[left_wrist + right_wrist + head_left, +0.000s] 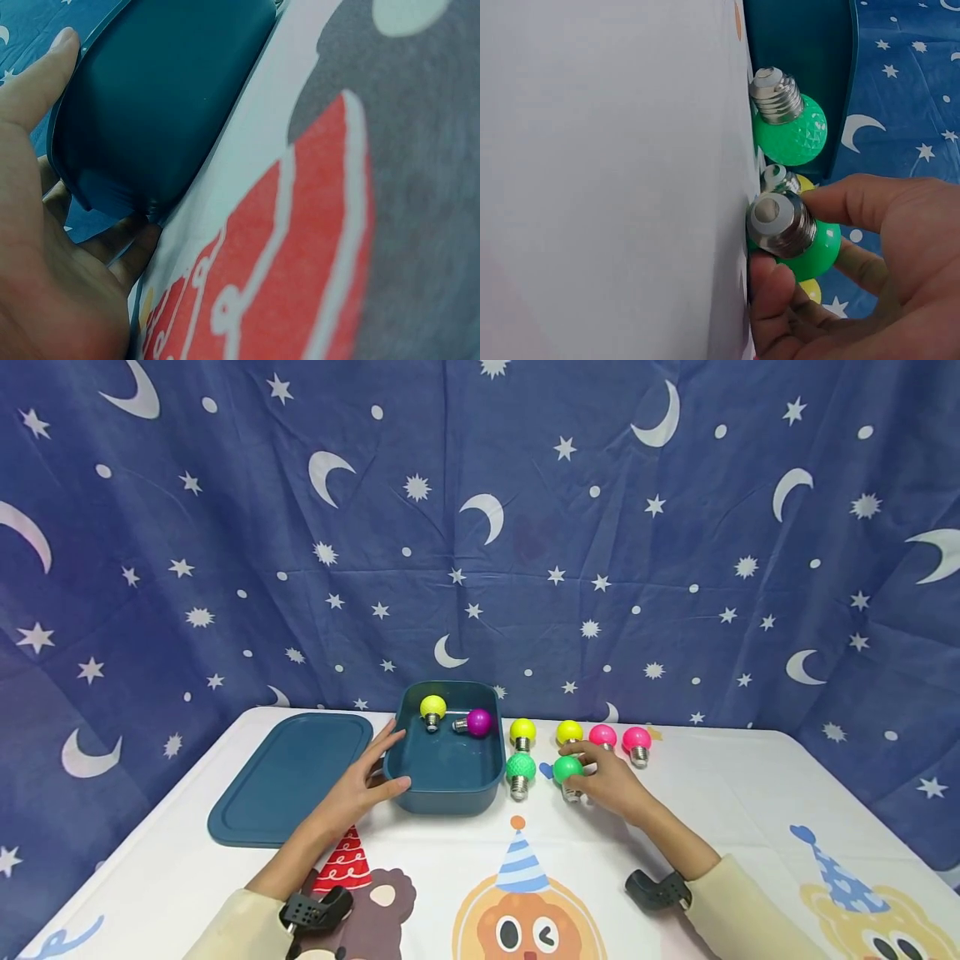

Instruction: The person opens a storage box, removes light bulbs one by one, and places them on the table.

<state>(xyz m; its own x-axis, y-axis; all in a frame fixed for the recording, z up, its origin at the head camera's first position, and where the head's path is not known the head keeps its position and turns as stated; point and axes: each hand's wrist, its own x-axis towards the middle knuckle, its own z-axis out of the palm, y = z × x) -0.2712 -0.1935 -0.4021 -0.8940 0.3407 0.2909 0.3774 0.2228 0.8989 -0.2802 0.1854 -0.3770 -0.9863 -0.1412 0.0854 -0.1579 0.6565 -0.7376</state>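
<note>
My right hand (609, 781) pinches a smooth green light bulb (567, 767) at the table, right of the blue box (450, 802). In the right wrist view, the thumb lies at the bulb's metal screw base (784, 223) and the fingers curl around its other side. A faceted green bulb (521, 767) lies to its left, close to the box. My left hand (360, 789) rests at the box's left front corner, thumb and fingers spread along it; the left wrist view has the thumb against the rim. Inside the box lie a yellow bulb (432, 707) and a purple bulb (480, 722).
A flat blue lid (288, 777) lies left of the box. Behind the green bulbs are two yellow bulbs (522, 729) and two pink bulbs (637, 738), partly overlapped by the right hand. A blue star-and-moon curtain (540, 568) hangs behind the white, cartoon-printed tablecloth (442, 860).
</note>
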